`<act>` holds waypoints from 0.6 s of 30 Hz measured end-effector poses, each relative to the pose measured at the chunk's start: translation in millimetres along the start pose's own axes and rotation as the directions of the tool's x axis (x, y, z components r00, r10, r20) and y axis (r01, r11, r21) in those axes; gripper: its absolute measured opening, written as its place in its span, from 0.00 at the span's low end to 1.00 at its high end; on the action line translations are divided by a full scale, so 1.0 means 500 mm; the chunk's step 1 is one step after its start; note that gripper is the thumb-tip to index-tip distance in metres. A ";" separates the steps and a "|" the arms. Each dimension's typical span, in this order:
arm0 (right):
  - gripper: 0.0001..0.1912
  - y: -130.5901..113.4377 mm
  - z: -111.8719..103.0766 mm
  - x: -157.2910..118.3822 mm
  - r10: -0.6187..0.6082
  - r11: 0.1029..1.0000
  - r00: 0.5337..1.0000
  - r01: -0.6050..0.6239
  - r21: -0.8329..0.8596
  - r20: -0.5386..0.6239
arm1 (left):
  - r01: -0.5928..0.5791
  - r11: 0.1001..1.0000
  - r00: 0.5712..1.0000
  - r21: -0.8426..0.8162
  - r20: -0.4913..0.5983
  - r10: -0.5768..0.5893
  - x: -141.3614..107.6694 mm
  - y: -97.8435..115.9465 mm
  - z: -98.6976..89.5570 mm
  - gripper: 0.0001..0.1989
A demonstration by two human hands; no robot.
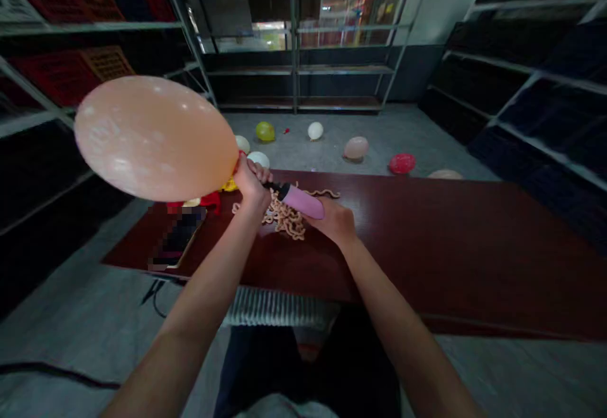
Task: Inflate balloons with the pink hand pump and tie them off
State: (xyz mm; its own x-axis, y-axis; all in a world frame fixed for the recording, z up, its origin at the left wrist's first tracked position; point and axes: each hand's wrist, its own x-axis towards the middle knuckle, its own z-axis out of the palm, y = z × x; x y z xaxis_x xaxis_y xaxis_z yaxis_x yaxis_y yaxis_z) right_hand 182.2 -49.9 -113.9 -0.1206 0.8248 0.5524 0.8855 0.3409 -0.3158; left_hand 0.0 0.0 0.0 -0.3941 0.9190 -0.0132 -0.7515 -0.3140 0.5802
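Note:
A large inflated peach balloon (156, 140) spreads out to the left above the table. My left hand (252, 181) is closed round its neck, where the black nozzle end of a pink hand pump (302, 202) meets it. At the pump's other end, my right hand (336, 221) wraps the pink body; some of its fingers are hidden. Under the pump lies a heap of beige wavy strands (288, 223) on the tabletop. Beside my left hand, partly covered by the balloon, are red (210, 202) and yellow (230, 184) pieces that look like limp balloons.
A phone (183, 238) lies at the left of the dark red table (450, 247). Beyond the table, yellow (265, 131), white (315, 130), pink (356, 147) and red (402, 163) balloons rest on the floor. Metal shelves (294, 70) stand behind and on both sides.

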 end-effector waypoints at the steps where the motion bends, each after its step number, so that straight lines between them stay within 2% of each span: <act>1: 0.24 -0.002 -0.001 -0.001 0.002 1.000 1.000 -0.002 -0.006 0.013 | -0.005 1.000 1.000 -0.006 -0.008 0.005 0.006 0.009 -0.005 0.25; 9: 0.24 -0.005 -0.001 -0.005 -0.056 0.998 0.998 0.057 -0.029 0.036 | -0.049 0.998 0.997 0.024 -0.065 0.051 0.053 0.099 -0.030 0.22; 14: 0.23 -0.002 0.003 -0.007 -0.090 0.995 0.996 0.091 -0.039 0.027 | -0.038 0.999 0.998 0.022 -0.059 0.039 0.061 0.161 -0.026 0.22; 18: 0.23 -0.006 0.002 -0.006 -0.101 0.995 0.995 0.102 -0.025 0.008 | -0.067 0.997 0.997 0.022 -0.022 0.068 0.071 0.192 -0.013 0.22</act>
State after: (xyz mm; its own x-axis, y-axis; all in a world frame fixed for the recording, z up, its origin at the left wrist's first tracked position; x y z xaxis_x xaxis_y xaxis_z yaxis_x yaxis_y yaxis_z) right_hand 179.4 -53.1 -115.3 -0.2133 0.7896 0.5753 0.8796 0.4115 -0.2386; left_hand -89.6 1.0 49.8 -0.4555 0.8902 0.0082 -0.7114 -0.3695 0.5978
